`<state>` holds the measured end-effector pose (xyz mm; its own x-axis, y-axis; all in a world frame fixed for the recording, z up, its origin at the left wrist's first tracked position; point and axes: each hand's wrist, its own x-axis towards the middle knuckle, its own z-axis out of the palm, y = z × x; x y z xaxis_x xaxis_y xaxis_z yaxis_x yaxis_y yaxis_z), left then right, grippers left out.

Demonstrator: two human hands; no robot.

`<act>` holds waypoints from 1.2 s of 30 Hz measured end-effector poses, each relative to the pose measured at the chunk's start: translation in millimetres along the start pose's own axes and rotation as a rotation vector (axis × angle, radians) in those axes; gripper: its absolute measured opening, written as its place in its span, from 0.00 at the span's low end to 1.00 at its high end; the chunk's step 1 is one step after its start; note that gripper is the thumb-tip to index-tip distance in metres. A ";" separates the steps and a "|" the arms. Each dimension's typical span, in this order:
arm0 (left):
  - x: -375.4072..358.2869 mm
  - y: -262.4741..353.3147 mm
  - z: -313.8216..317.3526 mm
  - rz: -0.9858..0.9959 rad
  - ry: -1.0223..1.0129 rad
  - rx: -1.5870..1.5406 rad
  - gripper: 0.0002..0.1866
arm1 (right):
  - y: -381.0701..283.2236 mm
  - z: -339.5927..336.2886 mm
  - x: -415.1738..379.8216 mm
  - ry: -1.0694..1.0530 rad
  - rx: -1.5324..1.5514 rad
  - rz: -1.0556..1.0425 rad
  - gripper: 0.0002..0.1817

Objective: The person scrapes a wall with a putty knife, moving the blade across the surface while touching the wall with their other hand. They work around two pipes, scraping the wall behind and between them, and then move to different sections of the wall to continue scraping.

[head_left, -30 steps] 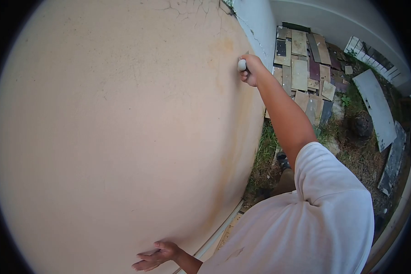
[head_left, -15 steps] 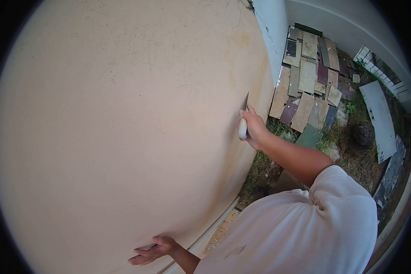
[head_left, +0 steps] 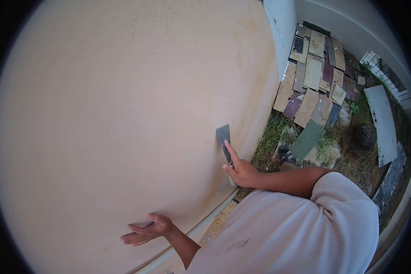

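Note:
A putty knife (head_left: pixel 223 133) with a flat grey blade and a pale handle is in my right hand (head_left: pixel 245 172). The fingers are wrapped round the handle, and one finger lies stretched along the blade. The blade's wide edge points up, right at the face of the peach-coloured wall (head_left: pixel 123 114). Lower and to the left, my left hand (head_left: pixel 148 229) is open with its fingers spread, close against the same wall and holding nothing. Faint yellowish stains and small dark specks mark the wall's surface.
Beyond the wall's right edge, many stone and tile slabs (head_left: pixel 313 73) lie on the ground. Grass (head_left: pixel 273 132), a dark round lump (head_left: pixel 365 135) and a long pale board (head_left: pixel 381 125) are to the right. A shoe (head_left: pixel 286 154) shows beside my body.
My right hand has come down and left with the putty knife, whose blade now shows its flat face. My left hand has shifted slightly up and left, fingers wider apart.

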<state>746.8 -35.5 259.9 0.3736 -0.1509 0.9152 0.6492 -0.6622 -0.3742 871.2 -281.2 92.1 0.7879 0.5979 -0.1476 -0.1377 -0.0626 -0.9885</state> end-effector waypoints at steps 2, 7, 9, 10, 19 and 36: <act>1.9 3.3 -1.3 0.006 -0.014 0.022 0.35 | -2.3 2.5 -7.4 -0.046 -0.075 0.040 0.47; 2.2 7.0 -2.4 0.019 -0.055 0.011 0.35 | -19.3 25.2 0.3 0.054 -0.140 -0.039 0.47; 3.6 7.5 -6.7 0.060 -0.095 -0.048 0.36 | -29.8 23.6 6.0 0.209 -0.072 0.015 0.48; 5.6 6.0 -11.6 0.055 -0.096 -0.038 0.36 | -28.6 35.7 -5.8 0.199 -0.076 0.011 0.48; -23.6 -150.1 -27.4 0.079 -0.093 -0.011 0.38 | -28.0 70.3 6.5 0.280 0.007 0.045 0.49; -31.0 -136.8 -28.7 0.132 -0.064 -0.073 0.29 | -11.0 238.3 -77.8 0.032 0.178 0.263 0.48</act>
<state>627.4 38.7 287.0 0.4952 -0.1947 0.8467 0.5425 -0.6919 -0.4764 668.4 -136.6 122.3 0.7295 0.5541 -0.4010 -0.4400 -0.0687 -0.8954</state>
